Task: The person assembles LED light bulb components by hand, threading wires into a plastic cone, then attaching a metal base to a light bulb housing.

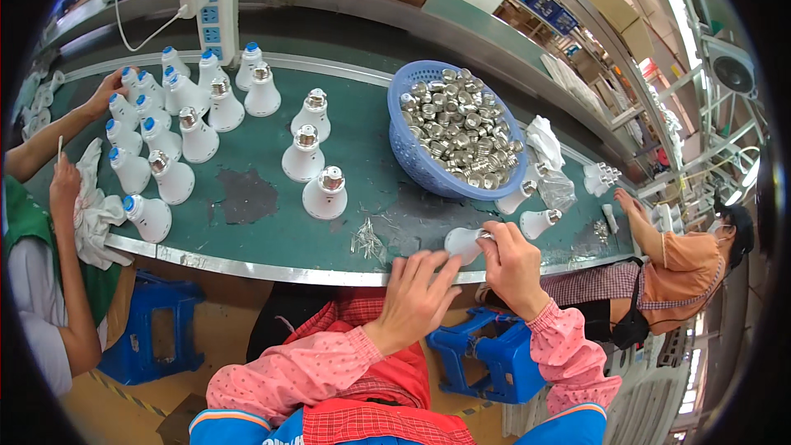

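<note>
A white light bulb (463, 245) lies on its side near the table's front edge, its narrow end toward the right. My right hand (512, 268) is closed round that narrow end, thumb and fingers pinching the metal screw cap. At the bulb's wide end is my left hand (414, 292), fingers stretched out and apart; its fingertips reach the bulb or come very close, and I cannot tell if they touch. A small heap of thin pins (367, 239) lies beyond my left hand. Past the bulb stands a blue plastic basket (412, 152) heaped with metal screw caps (461, 128).
Several capped bulbs (325, 194) stand left of the basket; blue-tipped bulbs (148, 218) crowd the far left, where a co-worker's hand (107, 91) reaches in. More bulbs (540, 222) lie to the right. Another person (684, 259) sits at the right end. Blue stools (486, 358) stand below.
</note>
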`<state>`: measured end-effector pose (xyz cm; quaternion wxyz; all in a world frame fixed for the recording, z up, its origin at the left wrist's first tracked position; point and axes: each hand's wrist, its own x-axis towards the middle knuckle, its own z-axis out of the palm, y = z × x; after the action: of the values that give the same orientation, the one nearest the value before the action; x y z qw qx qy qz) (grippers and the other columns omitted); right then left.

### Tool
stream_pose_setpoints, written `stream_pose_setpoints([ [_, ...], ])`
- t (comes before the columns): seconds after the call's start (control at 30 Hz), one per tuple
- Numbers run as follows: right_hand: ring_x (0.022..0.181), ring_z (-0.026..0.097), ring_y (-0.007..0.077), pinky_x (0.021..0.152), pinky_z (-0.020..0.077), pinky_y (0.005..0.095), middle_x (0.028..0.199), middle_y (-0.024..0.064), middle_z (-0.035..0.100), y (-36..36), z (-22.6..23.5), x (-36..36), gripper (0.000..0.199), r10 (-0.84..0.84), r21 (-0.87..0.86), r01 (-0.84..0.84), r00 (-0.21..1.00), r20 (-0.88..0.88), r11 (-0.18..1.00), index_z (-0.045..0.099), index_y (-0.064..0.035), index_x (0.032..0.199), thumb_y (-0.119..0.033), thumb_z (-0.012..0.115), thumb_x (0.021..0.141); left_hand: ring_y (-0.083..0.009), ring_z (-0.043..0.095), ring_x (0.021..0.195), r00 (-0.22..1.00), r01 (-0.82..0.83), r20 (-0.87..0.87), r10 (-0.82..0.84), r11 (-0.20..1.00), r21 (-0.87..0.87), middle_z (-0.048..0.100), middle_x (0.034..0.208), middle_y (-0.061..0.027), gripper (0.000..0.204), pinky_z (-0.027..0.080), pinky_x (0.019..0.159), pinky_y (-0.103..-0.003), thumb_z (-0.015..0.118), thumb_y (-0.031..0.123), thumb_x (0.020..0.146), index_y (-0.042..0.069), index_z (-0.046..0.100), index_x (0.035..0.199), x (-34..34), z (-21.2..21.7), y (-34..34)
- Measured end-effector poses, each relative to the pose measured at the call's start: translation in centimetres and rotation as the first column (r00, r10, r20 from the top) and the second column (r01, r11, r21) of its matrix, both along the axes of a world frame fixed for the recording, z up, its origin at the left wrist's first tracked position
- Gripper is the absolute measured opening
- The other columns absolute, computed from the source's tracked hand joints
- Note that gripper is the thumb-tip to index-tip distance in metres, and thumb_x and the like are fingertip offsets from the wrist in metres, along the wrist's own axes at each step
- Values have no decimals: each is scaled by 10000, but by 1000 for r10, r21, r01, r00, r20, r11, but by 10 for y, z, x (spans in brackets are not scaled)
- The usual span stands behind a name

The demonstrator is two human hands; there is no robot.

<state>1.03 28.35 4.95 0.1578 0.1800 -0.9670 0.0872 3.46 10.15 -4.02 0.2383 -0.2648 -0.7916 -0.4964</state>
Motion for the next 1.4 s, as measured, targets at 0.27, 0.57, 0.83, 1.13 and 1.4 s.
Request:
stream_pose_setpoints([
  [0.27, 838, 638, 309, 662, 531, 414, 908, 133, 589, -34, 23, -8, 326, 128, 145, -85, 938, -323, 986, 620, -14, 1139, -89, 711, 835, -309, 624, 974, 993, -115, 10, 115, 993, -7, 666, 1037, -98, 376, 482, 844, -413, 758, -24, 742, 34, 695, 1108, 18, 5, -61],
  [0.57, 848, 631, 297, 658, 560, 398, 881, 122, 577, -80, -54, -47, 135, 255, 140, -259, 966, 44, 956, 578, -23, 867, -39, 643, 750, -280, 628, 839, 990, -124, 80, 119, 991, 54, 668, 960, -89, 290, 469, 755, -381, 729, -74, 762, 42, 702, 1026, 20, 4, -79],
  [0.83, 835, 631, 290, 632, 534, 408, 865, 117, 566, -84, -50, -67, 133, 429, 174, -431, 902, 52, 885, 574, -30, 861, -36, 657, 757, -291, 625, 816, 991, -127, 51, 123, 988, 84, 661, 936, -102, 287, 481, 728, -379, 722, -90, 775, 41, 704, 1030, 1, 13, -92],
  [1.13, 732, 599, 293, 590, 503, 411, 804, 113, 519, -82, -28, -39, 198, 487, -46, -491, 870, -78, 870, 541, -37, 853, -34, 700, 736, -377, 635, 891, 988, -129, 92, 128, 992, 2, 634, 958, -162, 234, 524, 778, -446, 702, -50, 812, 15, 648, 1030, -37, 19, -74],
  [1.4, 680, 598, 273, 550, 495, 385, 789, 104, 537, -67, -30, -28, 196, 450, -146, -463, 885, -116, 874, 584, -19, 893, 23, 703, 742, -250, 635, 745, 961, -71, 274, 31, 988, 136, 612, 865, -110, 145, 511, 681, -354, 696, -40, 834, 26, 641, 951, -36, 27, -62],
])
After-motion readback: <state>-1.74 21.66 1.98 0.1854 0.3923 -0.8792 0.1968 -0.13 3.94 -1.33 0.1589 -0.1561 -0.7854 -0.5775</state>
